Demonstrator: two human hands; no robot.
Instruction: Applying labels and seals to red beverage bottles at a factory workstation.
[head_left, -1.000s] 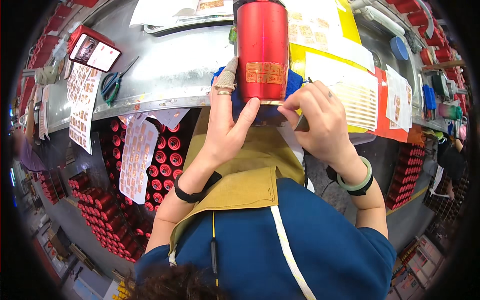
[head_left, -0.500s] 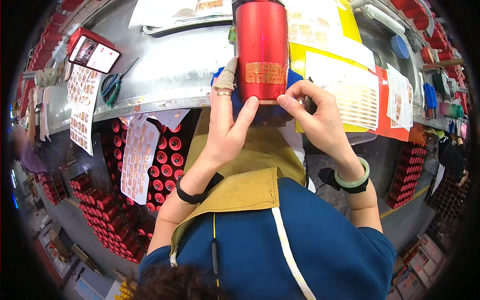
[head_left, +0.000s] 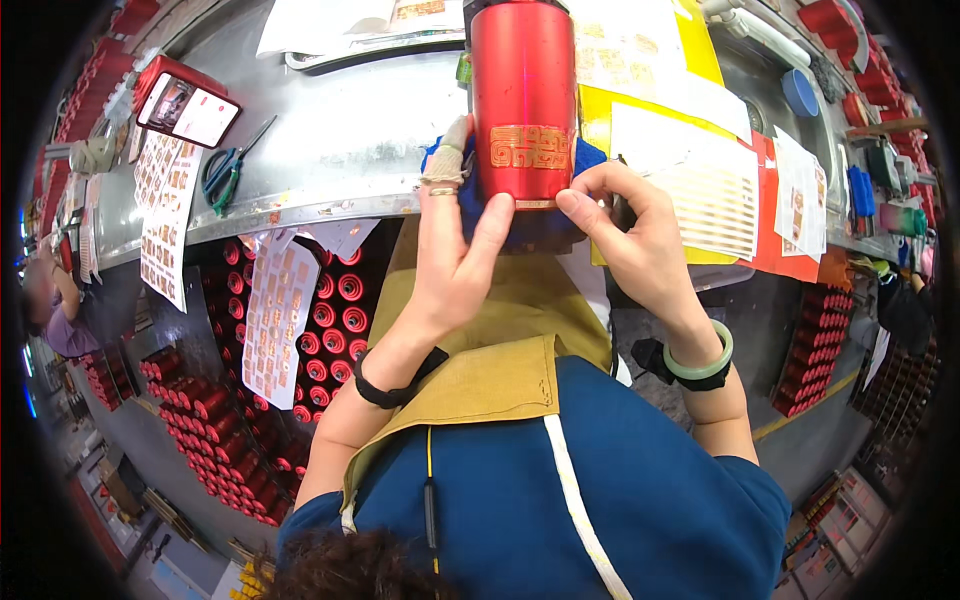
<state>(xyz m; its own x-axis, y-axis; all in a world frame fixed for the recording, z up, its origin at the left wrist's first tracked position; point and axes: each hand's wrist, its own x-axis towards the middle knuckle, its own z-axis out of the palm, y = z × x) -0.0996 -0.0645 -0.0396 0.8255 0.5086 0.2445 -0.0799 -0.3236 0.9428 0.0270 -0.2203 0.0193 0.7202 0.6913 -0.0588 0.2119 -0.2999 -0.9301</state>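
Note:
A shiny red metal cylinder (head_left: 522, 80) lies lengthwise in front of me, with a gold fretwork patch (head_left: 531, 147) near its close end and a thin gold strip (head_left: 535, 204) along that end's rim. My left hand (head_left: 455, 240) grips its left side, thumb on the rim and a pale wrap around one fingertip. At the right of the rim, my right hand (head_left: 630, 225) presses its thumb by the strip's end, with the index finger bent close to the thumb. Blue cloth (head_left: 588, 155) shows under the cylinder. The right hand's other fingers are partly hidden.
Green-handled scissors (head_left: 224, 182) and a phone (head_left: 188, 108) are on the metal table at left. Decal sheets (head_left: 168, 215) overhang its edge. White and yellow sheets (head_left: 690, 180) cover the right side. Below stand several red cylinders (head_left: 215, 430). Another person (head_left: 70, 310) is at far left.
My hands stay at the cylinder's near end, with only a slight shift of the left fingers. The gold patch looks nearly unmoved. At far left, the other person's arm has moved.

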